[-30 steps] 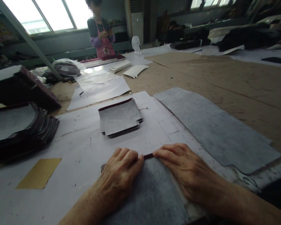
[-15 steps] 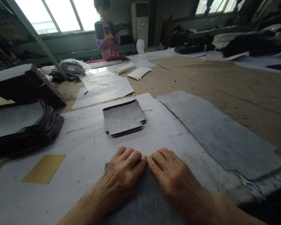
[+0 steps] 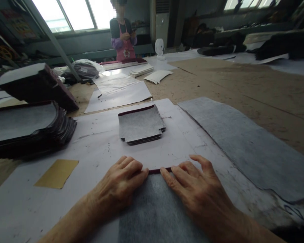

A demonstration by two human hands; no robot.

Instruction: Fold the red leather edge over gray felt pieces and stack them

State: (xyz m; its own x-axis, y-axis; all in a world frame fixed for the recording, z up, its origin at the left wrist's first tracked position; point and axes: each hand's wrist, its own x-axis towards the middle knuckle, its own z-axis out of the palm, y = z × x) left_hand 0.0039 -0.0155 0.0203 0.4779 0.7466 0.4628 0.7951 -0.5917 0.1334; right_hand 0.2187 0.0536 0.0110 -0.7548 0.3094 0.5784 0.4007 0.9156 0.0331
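A grey fabric piece point(image 3: 155, 209) lies on white paper at the bottom centre, with a narrow dark red folded strip point(image 3: 155, 171) along its far edge. My left hand point(image 3: 124, 180) has its fingers bent and pressed together at the left end of that strip. On the right part of the strip rests my right hand point(image 3: 194, 184), its fingers spread and its index fingertip touching the fold. Beyond both hands sits a small stack of grey pieces point(image 3: 140, 125) with a dark red far edge.
A tall stack of dark pieces point(image 3: 22, 121) stands at the left, another block point(image 3: 40, 84) behind it. A tan card point(image 3: 57, 173) lies nearer. Large grey sheets point(image 3: 248, 145) cover the right side. Across the table stands a person point(image 3: 125, 37) in a pink apron.
My hands have moved apart, uncovering the dark red strip between them. The fingers of my right hand have spread. The view has shifted slightly, so the surroundings appear further right.
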